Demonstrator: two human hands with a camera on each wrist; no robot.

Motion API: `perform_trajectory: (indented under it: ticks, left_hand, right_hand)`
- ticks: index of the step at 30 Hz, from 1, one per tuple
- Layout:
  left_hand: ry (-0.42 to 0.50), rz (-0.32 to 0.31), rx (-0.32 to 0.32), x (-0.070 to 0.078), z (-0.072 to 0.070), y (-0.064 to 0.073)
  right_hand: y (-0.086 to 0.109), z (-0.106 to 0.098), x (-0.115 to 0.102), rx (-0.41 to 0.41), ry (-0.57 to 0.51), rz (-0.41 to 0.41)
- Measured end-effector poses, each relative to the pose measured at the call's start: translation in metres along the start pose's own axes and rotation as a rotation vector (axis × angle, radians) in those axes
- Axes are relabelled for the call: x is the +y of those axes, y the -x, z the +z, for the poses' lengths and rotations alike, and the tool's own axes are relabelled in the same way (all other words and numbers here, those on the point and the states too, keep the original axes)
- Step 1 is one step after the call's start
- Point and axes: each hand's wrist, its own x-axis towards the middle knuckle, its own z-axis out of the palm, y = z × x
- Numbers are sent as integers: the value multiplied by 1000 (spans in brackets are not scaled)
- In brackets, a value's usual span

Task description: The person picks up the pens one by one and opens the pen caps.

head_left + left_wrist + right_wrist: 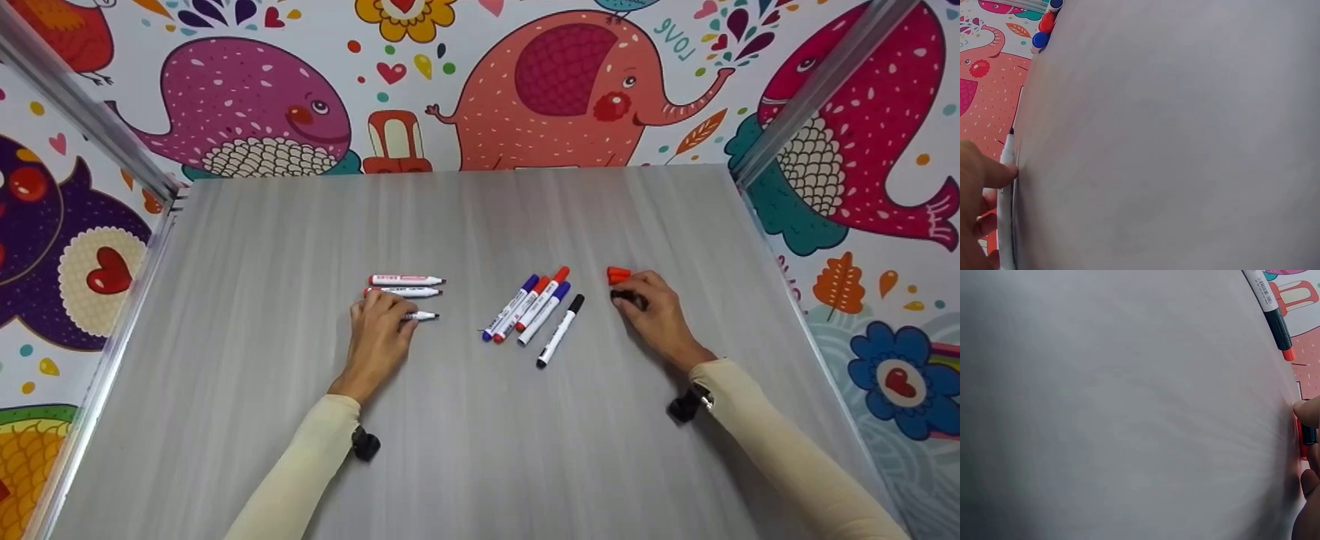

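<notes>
My left hand (375, 334) grips an uncapped white marker (426, 316), its dark tip facing right; the left wrist view shows the thumb along the white barrel (1006, 211). Just beyond that hand, an uncapped marker with red lettering (405, 280) and another uncapped marker (412, 292) lie side by side, tips to the right. On the right, my right hand (660, 311) pinches a black cap (628, 298) low over the table. Red cap material (618, 275) sits just beyond its fingertips. Fingers partly hide the black cap in the right wrist view.
Between the hands lies a loose group of capped markers: blue ones (510, 309), red ones (541, 301) and a black one (560, 331). The grey wood-grain table (480, 450) meets a cartoon-printed wall (409, 75) at the back. Metal posts (817, 94) stand at its far corners.
</notes>
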Motion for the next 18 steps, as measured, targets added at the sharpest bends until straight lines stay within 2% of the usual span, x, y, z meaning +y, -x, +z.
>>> perform_trajectory:
  ticks: [9, 18]
  left_hand:
    - [-9, -7, -14, -1, 1, -2]
    - [-3, -6, 3, -2, 2, -6]
  right_hand:
    - [-1, 0, -1, -15, 19, 35]
    - [-4, 2, -1, -15, 21, 63]
